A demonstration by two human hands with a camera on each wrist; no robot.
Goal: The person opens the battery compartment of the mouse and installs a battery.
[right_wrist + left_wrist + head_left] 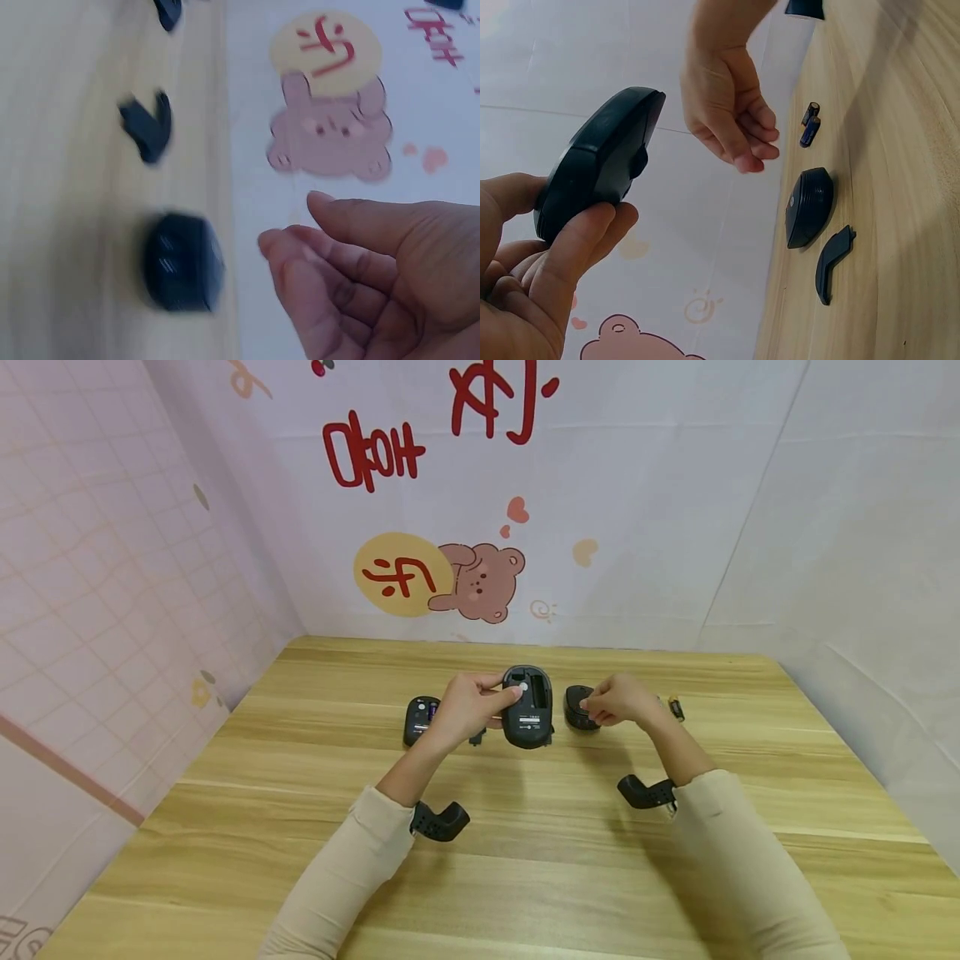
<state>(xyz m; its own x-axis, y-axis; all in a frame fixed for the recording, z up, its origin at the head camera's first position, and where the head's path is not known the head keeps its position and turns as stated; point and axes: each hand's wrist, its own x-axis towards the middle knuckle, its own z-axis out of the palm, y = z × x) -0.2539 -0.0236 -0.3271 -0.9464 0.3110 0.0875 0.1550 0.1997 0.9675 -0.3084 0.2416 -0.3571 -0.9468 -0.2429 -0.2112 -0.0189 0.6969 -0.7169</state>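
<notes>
My left hand (463, 708) grips a black computer mouse (527, 727) by its side, raised above the table. Its underside faces the head camera, and the battery slot stands uncovered with no battery visible inside. My right hand (621, 700) hovers near a second black mouse (810, 208) that lies on the table. In the right wrist view its fingers (352, 255) are loosely bent, thumb apart from the fingertips, with nothing between them. A black battery cover (834, 262) lies beside the second mouse.
A third mouse (417, 727) lies underside up at the left, a purple battery showing in it. Another black cover (477, 737) is near my left hand. Two small batteries (810, 126) lie on the wooden table (525, 877) at the right. A printed cloth (637, 510) hangs behind.
</notes>
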